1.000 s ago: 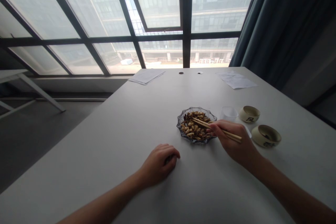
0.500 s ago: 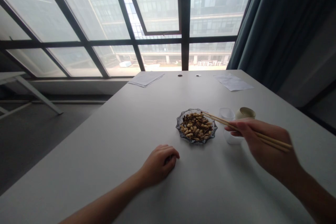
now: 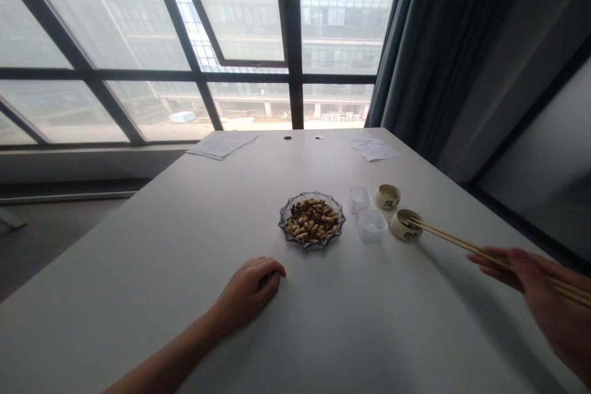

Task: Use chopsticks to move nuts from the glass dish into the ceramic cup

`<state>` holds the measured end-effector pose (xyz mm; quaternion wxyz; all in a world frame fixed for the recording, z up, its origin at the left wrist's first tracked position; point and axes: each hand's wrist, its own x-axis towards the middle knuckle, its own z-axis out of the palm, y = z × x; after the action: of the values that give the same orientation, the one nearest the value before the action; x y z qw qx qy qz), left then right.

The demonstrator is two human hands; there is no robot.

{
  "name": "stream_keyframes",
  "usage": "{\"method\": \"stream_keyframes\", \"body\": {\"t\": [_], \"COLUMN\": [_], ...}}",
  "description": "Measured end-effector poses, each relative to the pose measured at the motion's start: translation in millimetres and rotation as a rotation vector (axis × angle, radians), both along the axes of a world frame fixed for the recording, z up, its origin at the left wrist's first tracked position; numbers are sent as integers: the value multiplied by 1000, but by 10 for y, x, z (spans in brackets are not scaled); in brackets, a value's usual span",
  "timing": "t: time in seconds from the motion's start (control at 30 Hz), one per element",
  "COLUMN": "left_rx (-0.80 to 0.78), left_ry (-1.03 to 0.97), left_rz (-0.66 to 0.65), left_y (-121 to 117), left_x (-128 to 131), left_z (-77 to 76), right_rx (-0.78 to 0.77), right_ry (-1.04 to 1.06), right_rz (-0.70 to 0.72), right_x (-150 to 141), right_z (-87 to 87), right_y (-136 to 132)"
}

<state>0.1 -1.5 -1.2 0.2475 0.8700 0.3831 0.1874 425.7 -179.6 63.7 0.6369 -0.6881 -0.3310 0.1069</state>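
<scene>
At the right edge, the right hand [image 3: 549,308]: closed around a pair of chopsticks [image 3: 455,239], partly cut off by the frame, its outline a little blurred.
Chopsticks: slanting left from the fingers, tips close together at the mouth of the front cup [image 3: 398,230]; a small dark bit shows at the tips, though whether they grip it cannot be told.
Front cup: squat, pale, upright, with a dark written mark on its side; it stands just right of the front box [image 3: 372,235].
Rear cup [image 3: 380,199]: of the same kind, also marked, standing upright just behind the front one; whether the two touch is unclear.
Front box: clear plastic, open-topped, between the glass dish [image 3: 283,225] and the front cup.
Rear box [image 3: 357,204]: a similar clear one, close behind the front box and beside the rear cup.
Glass dish: left of the boxes, with a pointed rim, heaped with what look like peanuts [image 3: 310,221] mixed with thin dark pieces.
Left hand [image 3: 247,292]: resting on the white table [image 3: 184,246] near the dish, apart from it, fingers loosely curled; whether anything is inside them cannot be told.
Far end of the table: loose papers [image 3: 224,144] at the left corner, one sheet [image 3: 375,149] near the right.
Beyond: a large window [image 3: 249,6] and a dark blue curtain [image 3: 410,61].
</scene>
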Motion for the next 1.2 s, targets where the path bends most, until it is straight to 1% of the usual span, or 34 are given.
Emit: {"method": "stream_keyframes", "body": {"t": [0.1,0.2,0.3,0.37,0.43,0.5,0.63,0.7,0.77,0.83,0.93,1.03,1.2], "left_rx": [15,22,23,20,19,21,8,-2,-6,-9,-18,-25,-33], "left_ry": [-1,-4,-4,-2,-4,-12,-16,-18,-27,-38,-54,-66,-63], "left_rz": [7,16,21,18,17,21,26,21,17,17,17,11,8], "left_y": [3,0,-4,-8,-13,-18,-24,-25,-26,-29,-38,-48,-55], "left_x": [5,9,6,4,4,6,7,5,2,-1,-4,-8,-10], "left_z": [3,6,6,6,8,12,6,-4,-15,-20,-20,-15,0], "right_rx": [-20,-2,3,21,55,88,79,43,-1,-48,-67,-58,-19], "right_ry": [75,104,91,66,32,-8,-104,-207,-347,-475,-582,-607,-556], "right_rz": [-13,-27,-37,-3,95,233,552,727,834,885,940,987,928], "right_x": [39,109,84,-9,-160,-357,-830,-1055,-1242,-1388,-1538,-1632,-1684], "right_z": [-98,-126,-57,22,108,188,297,312,298,260,189,126,42], "right_y": [26,6,-20,11,105,270,757,1029,1276,1469,1634,1700,1764]}}
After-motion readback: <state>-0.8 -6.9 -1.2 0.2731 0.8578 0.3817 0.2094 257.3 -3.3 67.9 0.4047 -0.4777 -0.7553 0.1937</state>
